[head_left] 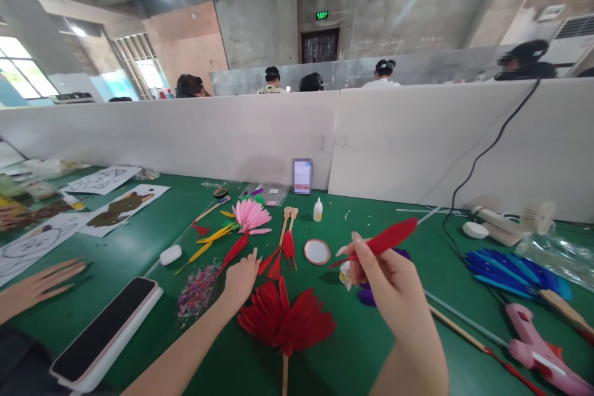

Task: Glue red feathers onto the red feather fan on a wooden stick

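Note:
My right hand [394, 291] pinches a red feather [392, 238], raised above the table and slanting up to the right. My left hand [242, 278] is lowered toward the green table, its fingers partly curled; whatever they hold is hidden. Close to its left lies a loose red feather [236, 249], and beyond it a bunch of pink feathers [252, 215]. Below and between my hands is a fan of red feathers [288, 318] on a wooden stick [285, 374]. Red tassels [276, 266] lie past my left fingers. A round white lid [317, 252] with a red rim sits between the hands.
At left rest a co-worker's hand [44, 288], a phone [109, 328], a white case [171, 254] and drawings [123, 207]. A pink glue gun [533, 346] and blue feather fan [515, 275] lie right. A small bottle [317, 210] stands before the white partition [232, 136].

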`<state>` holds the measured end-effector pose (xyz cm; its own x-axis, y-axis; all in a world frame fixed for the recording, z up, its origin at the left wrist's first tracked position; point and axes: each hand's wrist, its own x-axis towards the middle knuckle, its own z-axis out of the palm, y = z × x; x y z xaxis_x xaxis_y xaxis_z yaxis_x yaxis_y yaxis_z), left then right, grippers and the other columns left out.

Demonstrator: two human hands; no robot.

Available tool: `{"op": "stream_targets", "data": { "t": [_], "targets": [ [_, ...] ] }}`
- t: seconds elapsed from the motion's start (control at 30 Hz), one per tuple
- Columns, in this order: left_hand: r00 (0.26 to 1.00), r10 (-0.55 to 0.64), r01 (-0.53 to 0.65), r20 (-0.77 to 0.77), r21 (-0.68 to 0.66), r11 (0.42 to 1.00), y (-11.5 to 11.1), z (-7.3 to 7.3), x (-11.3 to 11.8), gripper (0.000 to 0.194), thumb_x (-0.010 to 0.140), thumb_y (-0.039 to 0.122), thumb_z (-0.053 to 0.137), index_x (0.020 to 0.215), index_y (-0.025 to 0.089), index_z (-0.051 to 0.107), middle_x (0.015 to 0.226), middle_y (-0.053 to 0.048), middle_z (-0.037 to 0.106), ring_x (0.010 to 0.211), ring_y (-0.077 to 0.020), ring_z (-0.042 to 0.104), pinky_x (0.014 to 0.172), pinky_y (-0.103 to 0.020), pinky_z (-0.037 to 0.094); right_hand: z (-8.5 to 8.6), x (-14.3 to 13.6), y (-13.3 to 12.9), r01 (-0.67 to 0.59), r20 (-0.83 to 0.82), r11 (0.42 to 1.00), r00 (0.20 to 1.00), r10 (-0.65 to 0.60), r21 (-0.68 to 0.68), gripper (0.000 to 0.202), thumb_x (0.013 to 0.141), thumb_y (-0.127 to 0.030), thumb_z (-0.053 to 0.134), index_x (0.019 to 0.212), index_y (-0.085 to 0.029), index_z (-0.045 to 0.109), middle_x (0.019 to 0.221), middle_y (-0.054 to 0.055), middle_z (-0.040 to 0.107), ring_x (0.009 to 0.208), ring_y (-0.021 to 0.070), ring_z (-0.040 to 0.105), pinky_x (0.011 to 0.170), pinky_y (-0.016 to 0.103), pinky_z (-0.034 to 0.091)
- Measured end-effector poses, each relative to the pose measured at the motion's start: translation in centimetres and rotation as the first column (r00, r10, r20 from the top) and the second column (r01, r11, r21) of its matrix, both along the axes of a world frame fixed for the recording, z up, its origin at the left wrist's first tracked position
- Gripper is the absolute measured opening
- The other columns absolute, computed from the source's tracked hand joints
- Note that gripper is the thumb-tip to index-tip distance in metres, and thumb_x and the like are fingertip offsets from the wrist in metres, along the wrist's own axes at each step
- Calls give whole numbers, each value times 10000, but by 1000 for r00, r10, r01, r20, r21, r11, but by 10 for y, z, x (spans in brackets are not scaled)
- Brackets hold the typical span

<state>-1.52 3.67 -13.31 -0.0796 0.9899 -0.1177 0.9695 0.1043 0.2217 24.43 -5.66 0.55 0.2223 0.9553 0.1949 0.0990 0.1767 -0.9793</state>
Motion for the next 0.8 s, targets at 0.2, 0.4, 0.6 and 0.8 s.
{"op": "stream_targets", "data": {
  "t": [0.2,0.4,0.6,0.8],
  "targets": [
    [995,40,-37,89,-31,999,6,0,-1,291,917,330,578,1143,147,585,1122,-73,619,964,-216,628,814,-404,537,1,-9,5,-26,58,998,998,29,-51,412,890,-535,519,693,-185,613,553,11,591,540,161,570,549,287,455],
    [945,43,-65,325,56,996,9,42,-15,231,938,353,528,966,137,606,884,-30,627,793,-169,620,729,-347,517,0,-11,8,-140,282,976,942,182,-165,440,929,-505,465,631,-198,569,479,-8,595,455,136,562,493,243,431],
    [698,-141,-8,702,204,979,-13,95,9,497,924,601,238,767,203,491,551,50,400,461,-119,424,454,-226,355,-2,-29,15,-348,342,918,853,394,-189,461,961,-447,424,620,-202,612,511,12,651,495,162,632,536,253,469],
    [267,-306,12,914,314,949,-31,118,61,273,863,478,493,826,208,511,548,74,416,395,-68,315,371,-172,274,-8,-48,15,-398,314,910,854,414,-118,407,973,-400,418,710,-197,652,609,30,699,589,176,652,634,284,508]
  ]
}}
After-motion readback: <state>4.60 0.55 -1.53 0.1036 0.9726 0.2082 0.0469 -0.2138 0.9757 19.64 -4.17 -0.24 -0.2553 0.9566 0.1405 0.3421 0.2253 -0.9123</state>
